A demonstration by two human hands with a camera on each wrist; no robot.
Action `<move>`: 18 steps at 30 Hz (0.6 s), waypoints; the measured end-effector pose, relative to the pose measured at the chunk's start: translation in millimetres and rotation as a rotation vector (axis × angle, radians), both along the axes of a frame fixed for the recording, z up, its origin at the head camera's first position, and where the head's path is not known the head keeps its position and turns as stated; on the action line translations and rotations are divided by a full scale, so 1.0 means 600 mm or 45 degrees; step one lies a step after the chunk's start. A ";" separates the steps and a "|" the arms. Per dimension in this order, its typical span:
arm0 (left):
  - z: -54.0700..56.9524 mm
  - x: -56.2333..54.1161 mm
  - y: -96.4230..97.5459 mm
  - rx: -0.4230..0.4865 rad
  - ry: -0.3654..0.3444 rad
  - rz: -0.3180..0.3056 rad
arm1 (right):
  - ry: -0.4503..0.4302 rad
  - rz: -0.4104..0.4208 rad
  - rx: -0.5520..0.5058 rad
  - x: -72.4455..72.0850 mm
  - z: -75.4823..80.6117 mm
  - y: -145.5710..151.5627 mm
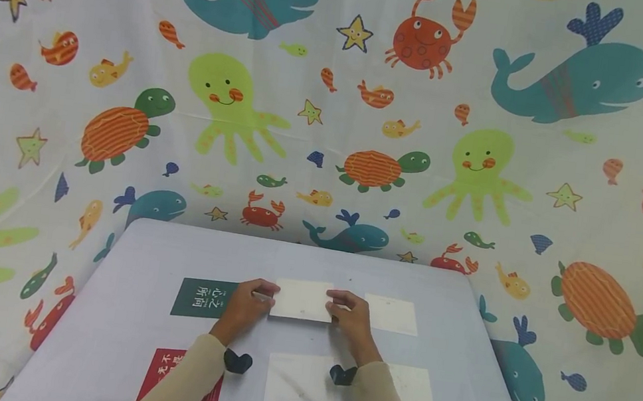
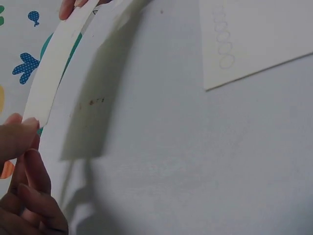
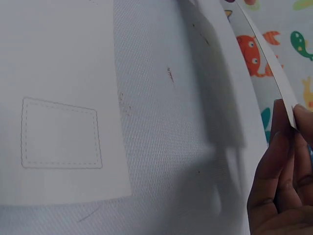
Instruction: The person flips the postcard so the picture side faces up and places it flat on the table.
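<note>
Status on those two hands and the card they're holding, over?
Left hand, right hand: pinching opposite ends of white card. Card raised off white tabletop. Nothing visible in its way.

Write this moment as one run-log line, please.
left hand: holds white card by left edge | right hand: holds its right edge | white card: raised off tabletop | green lettered card: beside left hand

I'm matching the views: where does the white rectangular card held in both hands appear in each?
Head: white rectangular card, below centre, between left hand and right hand.
Left wrist: card, upper left, slanting.
Right wrist: card, upper right, slanting.
Shared landmark: white sea-creature-print backdrop.
</note>
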State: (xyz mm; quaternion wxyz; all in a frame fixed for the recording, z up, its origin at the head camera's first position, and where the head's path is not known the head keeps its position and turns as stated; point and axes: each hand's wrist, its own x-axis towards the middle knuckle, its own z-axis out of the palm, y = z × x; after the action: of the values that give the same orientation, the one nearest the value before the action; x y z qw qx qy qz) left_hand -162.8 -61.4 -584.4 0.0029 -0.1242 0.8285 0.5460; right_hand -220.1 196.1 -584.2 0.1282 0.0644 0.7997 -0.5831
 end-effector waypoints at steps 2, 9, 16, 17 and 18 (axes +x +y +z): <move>0.003 0.001 -0.002 0.039 -0.011 -0.011 | 0.000 -0.002 0.004 0.001 0.001 0.002; -0.003 0.001 -0.011 0.090 -0.066 -0.031 | 0.009 -0.005 -0.035 0.005 0.007 0.007; 0.010 0.009 -0.010 0.131 -0.066 -0.046 | 0.028 0.014 -0.044 0.007 0.019 0.012; 0.012 0.010 -0.010 0.139 -0.065 -0.049 | 0.026 0.014 -0.046 0.005 0.020 0.012; 0.014 0.010 -0.010 0.150 -0.068 -0.048 | 0.025 0.016 -0.046 0.004 0.021 0.013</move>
State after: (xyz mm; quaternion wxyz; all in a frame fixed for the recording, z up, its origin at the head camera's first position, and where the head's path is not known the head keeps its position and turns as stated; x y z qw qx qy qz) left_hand -156.7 -67.2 -576.0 0.0426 -0.1226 0.7968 0.5901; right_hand -217.4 203.6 -571.9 0.1252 0.0513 0.7906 -0.5971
